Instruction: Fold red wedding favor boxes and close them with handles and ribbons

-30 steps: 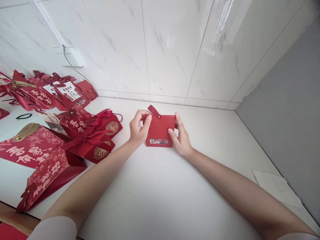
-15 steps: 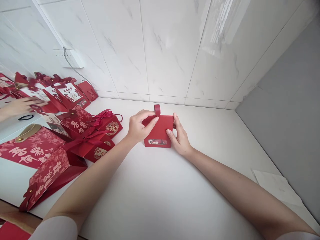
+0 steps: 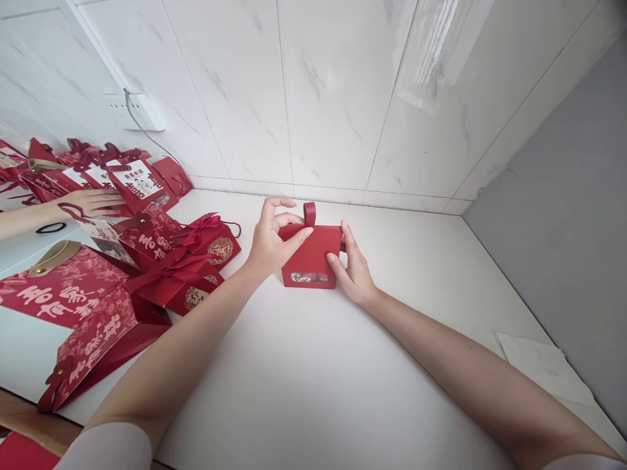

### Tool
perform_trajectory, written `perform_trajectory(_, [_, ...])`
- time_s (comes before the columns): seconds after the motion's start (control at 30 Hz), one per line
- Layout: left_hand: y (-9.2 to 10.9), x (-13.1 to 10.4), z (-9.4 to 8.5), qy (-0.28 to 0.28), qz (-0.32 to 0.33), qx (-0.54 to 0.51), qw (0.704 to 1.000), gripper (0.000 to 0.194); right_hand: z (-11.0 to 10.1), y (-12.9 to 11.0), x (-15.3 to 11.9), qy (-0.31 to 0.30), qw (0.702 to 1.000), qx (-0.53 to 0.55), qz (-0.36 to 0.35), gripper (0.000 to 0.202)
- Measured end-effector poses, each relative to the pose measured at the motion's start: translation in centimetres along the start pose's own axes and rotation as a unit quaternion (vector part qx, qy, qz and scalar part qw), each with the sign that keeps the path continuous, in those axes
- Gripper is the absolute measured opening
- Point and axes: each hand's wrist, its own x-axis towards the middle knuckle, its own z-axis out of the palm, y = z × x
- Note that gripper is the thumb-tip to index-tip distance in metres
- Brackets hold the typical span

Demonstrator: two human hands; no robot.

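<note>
Left hand (image 3: 271, 240): thumb on the red box (image 3: 309, 253), index finger lifted; cannot tell whether the rest grip.
Right hand (image 3: 355, 271): gripping the red box's right side.
Red box: upright, between both hands' fingers.
Strap loop (image 3: 309, 213): just above left thumb tip.

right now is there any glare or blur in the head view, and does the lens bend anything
In the head view, bright streaky glare lies on the marble-look wall tiles at upper right; the red gift box looks fairly sharp, though what shows through its window is too small to make out; wide-angle stretch seems to lengthen the forearms toward the lower corners.
</note>
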Motion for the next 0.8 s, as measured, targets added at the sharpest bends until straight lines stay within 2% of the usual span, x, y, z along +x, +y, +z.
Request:
perform_trajectory(0.1, [0.5, 0.5, -0.6, -0.006, -0.022, 0.044, 0.999, 0.044, 0.0, 0.0, 0.0, 0.004, 1.000, 0.001, -0.003, 0.066])
perform_trajectory(0.23, [1.4, 0.9, -1.2, -0.070, -0.030, 0.108, 0.991, 0.021, 0.1, 0.1, 0.0, -0.001, 1.000, 0.000, -0.016, 0.065])
perform_trajectory(0.47, [2.3, 0.7, -1.0, -0.104, -0.099, 0.053, 0.988, 0.027, 0.1, 0.1, 0.0, -0.006, 1.000, 0.007, -0.021, 0.066])
perform_trajectory(0.7, [1.8, 0.5, -0.9, -0.113, -0.104, -0.001, 0.988, 0.029, 0.1, 0.4, -0.1, -0.002, 0.999, -0.004, -0.041, 0.065])
perform_trajectory(0.8, [1.5, 0.6, -1.0, -0.123, -0.099, 0.014, 0.987, 0.030, 0.0, 0.2, -0.1, -0.002, 0.998, 0.011, -0.056, 0.069])
